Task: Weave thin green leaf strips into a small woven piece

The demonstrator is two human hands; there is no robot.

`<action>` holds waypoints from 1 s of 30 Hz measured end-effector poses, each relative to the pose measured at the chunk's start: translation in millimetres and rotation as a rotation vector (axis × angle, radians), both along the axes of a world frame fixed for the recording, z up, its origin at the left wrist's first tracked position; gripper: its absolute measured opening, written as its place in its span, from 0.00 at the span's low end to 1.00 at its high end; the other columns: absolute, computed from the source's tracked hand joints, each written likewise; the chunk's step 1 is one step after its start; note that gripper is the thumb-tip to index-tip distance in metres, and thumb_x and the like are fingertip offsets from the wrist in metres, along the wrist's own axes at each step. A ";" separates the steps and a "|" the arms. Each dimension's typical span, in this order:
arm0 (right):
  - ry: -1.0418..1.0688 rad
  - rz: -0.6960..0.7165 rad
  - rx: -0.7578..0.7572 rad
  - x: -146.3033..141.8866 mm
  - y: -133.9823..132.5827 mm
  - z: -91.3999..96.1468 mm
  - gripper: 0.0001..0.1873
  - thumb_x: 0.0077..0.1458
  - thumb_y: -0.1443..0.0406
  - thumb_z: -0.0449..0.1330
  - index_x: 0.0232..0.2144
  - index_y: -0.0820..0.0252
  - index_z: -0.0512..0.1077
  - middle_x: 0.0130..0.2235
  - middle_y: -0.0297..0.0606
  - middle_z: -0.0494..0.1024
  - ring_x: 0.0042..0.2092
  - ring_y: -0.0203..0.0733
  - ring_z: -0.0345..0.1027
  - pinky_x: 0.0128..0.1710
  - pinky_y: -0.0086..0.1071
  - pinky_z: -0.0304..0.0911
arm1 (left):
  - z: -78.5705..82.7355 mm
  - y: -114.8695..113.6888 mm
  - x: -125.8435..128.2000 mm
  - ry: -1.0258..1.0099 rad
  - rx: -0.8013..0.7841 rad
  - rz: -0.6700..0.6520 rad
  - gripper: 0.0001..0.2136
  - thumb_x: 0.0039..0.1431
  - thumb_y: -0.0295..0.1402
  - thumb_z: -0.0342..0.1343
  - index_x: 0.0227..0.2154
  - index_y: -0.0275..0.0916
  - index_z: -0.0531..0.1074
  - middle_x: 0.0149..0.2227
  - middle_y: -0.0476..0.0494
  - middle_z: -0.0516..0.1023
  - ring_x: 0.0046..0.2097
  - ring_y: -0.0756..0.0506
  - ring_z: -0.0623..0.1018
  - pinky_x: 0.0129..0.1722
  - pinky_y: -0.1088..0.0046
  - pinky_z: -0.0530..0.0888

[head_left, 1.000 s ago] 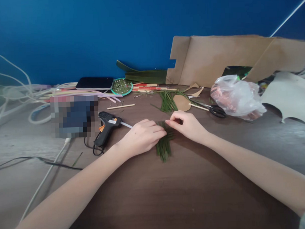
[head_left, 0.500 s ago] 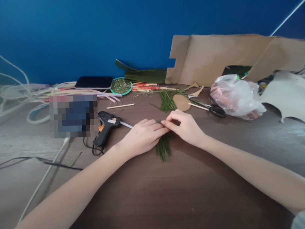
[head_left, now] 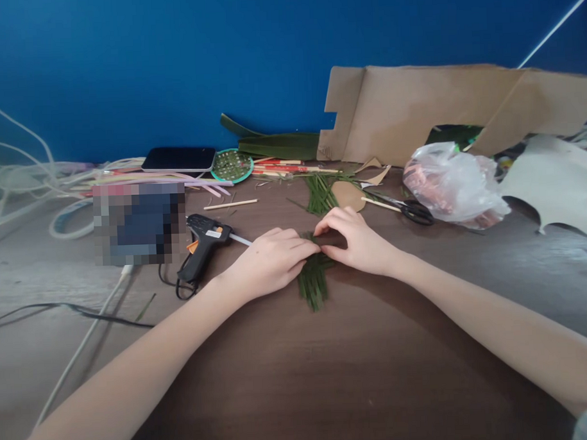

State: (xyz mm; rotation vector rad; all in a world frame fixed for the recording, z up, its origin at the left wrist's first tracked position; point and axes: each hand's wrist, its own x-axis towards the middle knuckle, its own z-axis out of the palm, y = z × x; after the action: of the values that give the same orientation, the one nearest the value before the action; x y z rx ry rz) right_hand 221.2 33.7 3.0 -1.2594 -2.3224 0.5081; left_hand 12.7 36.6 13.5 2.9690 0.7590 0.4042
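Note:
Narrow green leaf strips (head_left: pixel 314 286), woven or bunched together, lie on the brown table between my hands. My left hand (head_left: pixel 276 262) covers their left side, with its fingers close together and their tips on the strips. From the right, my right hand (head_left: pixel 356 243) reaches to the edge of the same strips. Its index fingertip and thumb tip stand apart there, the thumb close to the left fingertips. How the strips cross under the fingers is partly hidden. Beyond the hands sits a loose bunch of green strips (head_left: pixel 320 194), beside a round cardboard disc (head_left: pixel 349 195).
A black glue gun (head_left: pixel 203 249) with a cord lies left of my left hand. Scissors (head_left: pixel 416 211) and a plastic bag (head_left: pixel 456 185) are at right. Farther back are a cardboard sheet (head_left: pixel 414 103), a phone (head_left: pixel 178 159), a round green-rimmed piece (head_left: pixel 232 165) and a thin stick (head_left: pixel 231 204).
My right thumb and index finger have parted from their pinch near the left fingertips, baring more of the strips between the hands. The left hand has barely shifted.

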 end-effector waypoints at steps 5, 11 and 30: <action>0.017 -0.088 0.040 2.0 2.7 1.6 0.08 0.55 0.64 0.53 0.24 0.59 0.63 0.31 0.37 0.68 0.37 0.42 0.58 0.41 0.38 0.55 | -0.4 0.2 -1.2 0.020 0.011 -0.008 0.10 0.60 0.28 0.47 0.42 0.39 0.70 0.35 0.45 0.75 0.38 0.47 0.72 0.38 0.71 0.67; -0.043 -0.091 0.021 5.2 4.9 1.6 0.13 0.53 0.66 0.55 0.18 0.59 0.60 0.30 0.36 0.65 0.35 0.41 0.56 0.40 0.38 0.54 | 2.4 -1.5 0.1 0.050 0.031 -0.026 0.10 0.60 0.28 0.46 0.42 0.39 0.70 0.36 0.46 0.76 0.38 0.47 0.71 0.38 0.71 0.66; 0.260 -0.061 -0.012 -10.5 -2.9 6.0 0.05 0.55 0.68 0.53 0.27 0.58 0.64 0.30 0.34 0.69 0.35 0.39 0.61 0.38 0.34 0.57 | 1.0 -6.0 6.0 -0.001 0.147 0.005 0.12 0.61 0.28 0.45 0.42 0.37 0.70 0.33 0.46 0.77 0.37 0.47 0.73 0.39 0.69 0.66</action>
State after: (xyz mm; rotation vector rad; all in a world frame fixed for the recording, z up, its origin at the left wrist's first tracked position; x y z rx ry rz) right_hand 210.6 30.8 8.9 -1.1889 -2.0616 0.6265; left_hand 18.7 30.5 14.5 3.1024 0.7685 0.4818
